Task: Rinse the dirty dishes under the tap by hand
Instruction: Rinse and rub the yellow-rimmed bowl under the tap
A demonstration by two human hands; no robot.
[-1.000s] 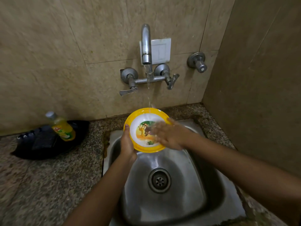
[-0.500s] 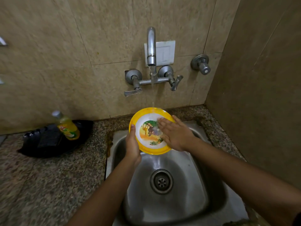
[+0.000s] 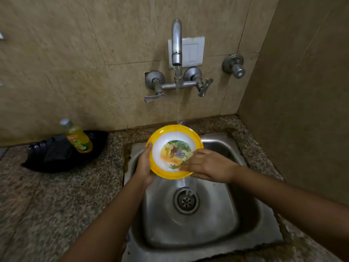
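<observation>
the plate (image 3: 174,132) is tilted up over the sink (image 3: 217,220), face toward us, top rim under the tap (image 3: 176,42) stream. left hand (image 3: 144,165) clasps its left edge; right hand (image 3: 208,165) fingers (image 3: 186,168) lie flat, together, on its lower face.

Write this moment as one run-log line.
left hand: holds yellow-rimmed plate | right hand: rubs its face | tap: running | sink: below

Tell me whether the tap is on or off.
On: a stream of water falls from the tap onto the yellow plate over the sink.
</observation>
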